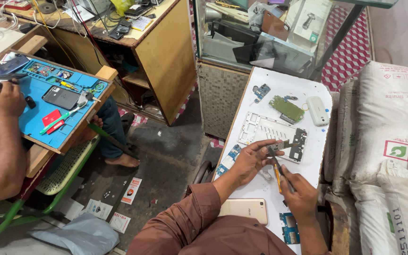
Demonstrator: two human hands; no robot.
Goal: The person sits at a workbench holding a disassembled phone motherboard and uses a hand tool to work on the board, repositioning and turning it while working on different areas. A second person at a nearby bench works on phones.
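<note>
The person's left hand (252, 159) pinched a small dark part (279, 147) between thumb & fingers, held just above the white tabletop (279, 80). The right hand (300, 194) was clenched around a screwdriver (277, 173) w/ an orange-yellow shaft, its tip up against the small part. Both sleeves were brown.

Just beyond the hands lay a white phone frame (265, 126), flat on the tabletop. Farther back sat a green circuit board (286, 108), w/ a small white oval case (317, 110) just beside it on the right & a little blue part (261, 91) to the left. A gold phone back (244, 208) lay face down near the left forearm; a blue board piece (290, 228) lay near the right wrist, another blue piece (227, 160) at the tabletop's left edge.

At far left a co-worker's hand (3, 97) gripped something dark over a blue work mat (43, 118) that carried a black phone (61, 97), a red card & a green-handled tool (62, 118). White sacks (393, 127) were stacked at right.
</note>
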